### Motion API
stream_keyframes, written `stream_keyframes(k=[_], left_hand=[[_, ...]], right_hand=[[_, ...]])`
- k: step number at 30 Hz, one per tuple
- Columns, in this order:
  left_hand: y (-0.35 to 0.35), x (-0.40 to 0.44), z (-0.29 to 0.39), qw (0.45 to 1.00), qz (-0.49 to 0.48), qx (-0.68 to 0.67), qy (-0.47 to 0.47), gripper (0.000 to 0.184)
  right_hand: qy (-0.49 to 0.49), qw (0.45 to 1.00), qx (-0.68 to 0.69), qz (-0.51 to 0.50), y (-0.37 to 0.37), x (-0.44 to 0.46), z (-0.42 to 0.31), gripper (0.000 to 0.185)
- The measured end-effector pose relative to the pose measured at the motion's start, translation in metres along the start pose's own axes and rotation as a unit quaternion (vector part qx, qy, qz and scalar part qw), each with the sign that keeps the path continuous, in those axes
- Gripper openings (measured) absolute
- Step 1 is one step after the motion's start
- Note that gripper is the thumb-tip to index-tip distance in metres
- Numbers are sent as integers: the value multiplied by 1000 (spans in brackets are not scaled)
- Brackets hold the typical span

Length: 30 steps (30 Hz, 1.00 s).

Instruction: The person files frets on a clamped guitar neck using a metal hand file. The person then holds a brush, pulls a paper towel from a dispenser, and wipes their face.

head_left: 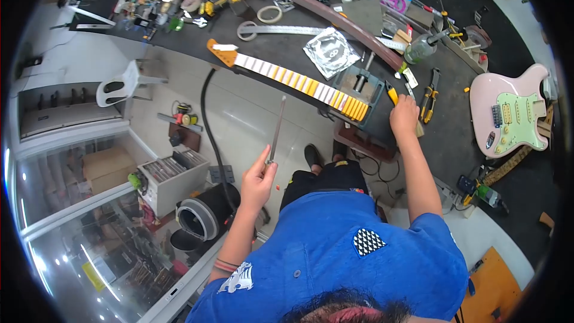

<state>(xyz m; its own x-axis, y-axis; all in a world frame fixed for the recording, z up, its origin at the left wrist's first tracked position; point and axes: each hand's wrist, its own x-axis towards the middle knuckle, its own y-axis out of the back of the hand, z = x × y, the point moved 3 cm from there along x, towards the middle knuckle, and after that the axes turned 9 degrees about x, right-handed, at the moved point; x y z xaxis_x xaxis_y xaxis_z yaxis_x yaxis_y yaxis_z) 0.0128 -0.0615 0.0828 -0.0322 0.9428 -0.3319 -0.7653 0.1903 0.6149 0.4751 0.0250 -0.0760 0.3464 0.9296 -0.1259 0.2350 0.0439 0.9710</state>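
My left hand point(258, 180), raised over the floor in front of the bench, is closed around the lower end of a slim metal file point(279, 125) that points up and away. My right hand point(405, 116) rests at the bench edge, its fingers curled around something they hide; a yellow-handled cutter point(391, 92) and a small metal piece point(409, 89) lie at its fingertips. Between the hands, a guitar neck point(293, 81) lies along the edge, its fretboard covered with white and yellow strips. Its body end sits by a vise point(360, 84).
Pliers point(429, 97) and a pink guitar body point(508, 110) lie on the right. A steel ruler point(287, 30), tape roll point(269, 14) and plastic-wrapped packet point(331, 52) lie behind the neck. Tools clutter the back left. A hose point(206, 119) hangs below, near a white stool point(128, 84).
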Motion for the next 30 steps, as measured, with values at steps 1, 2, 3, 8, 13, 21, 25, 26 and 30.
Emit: stream_keyframes(k=[1, 2, 3, 8, 13, 21, 25, 26, 30], left_hand=[[4, -6, 1, 1000, 5, 13, 3, 52], [6, -12, -3, 1000, 15, 9, 2, 52], [8, -18, -8, 1000, 24, 4, 0, 51], [12, -38, 3, 997, 46, -50, 41, 49], [8, -36, 7, 997, 29, -69, 1, 50], [18, -39, 21, 990, 47, -115, -67, 46], [33, -48, 6, 984, 38, -166, -49, 47], [36, -49, -1, 981, 32, -184, -43, 47], [58, -54, -29, 974, 3, -227, -27, 47]], right_hand=[[5, 1000, -5, -9, 8, 3, -2, 34], [10, 1000, -14, -18, 14, 4, -4, 31], [27, 999, -8, -30, 22, 3, -3, 29], [67, 987, 146, -12, 104, -1, -30, 40], [157, 918, 360, 48, 157, -3, -108, 31], [353, 888, 257, -141, 93, -96, -186, 32], [362, 898, 248, -6, 110, -90, -183, 37], [372, 876, 298, 65, 129, -91, -187, 34], [283, 916, 281, 48, 86, -86, -201, 32]])
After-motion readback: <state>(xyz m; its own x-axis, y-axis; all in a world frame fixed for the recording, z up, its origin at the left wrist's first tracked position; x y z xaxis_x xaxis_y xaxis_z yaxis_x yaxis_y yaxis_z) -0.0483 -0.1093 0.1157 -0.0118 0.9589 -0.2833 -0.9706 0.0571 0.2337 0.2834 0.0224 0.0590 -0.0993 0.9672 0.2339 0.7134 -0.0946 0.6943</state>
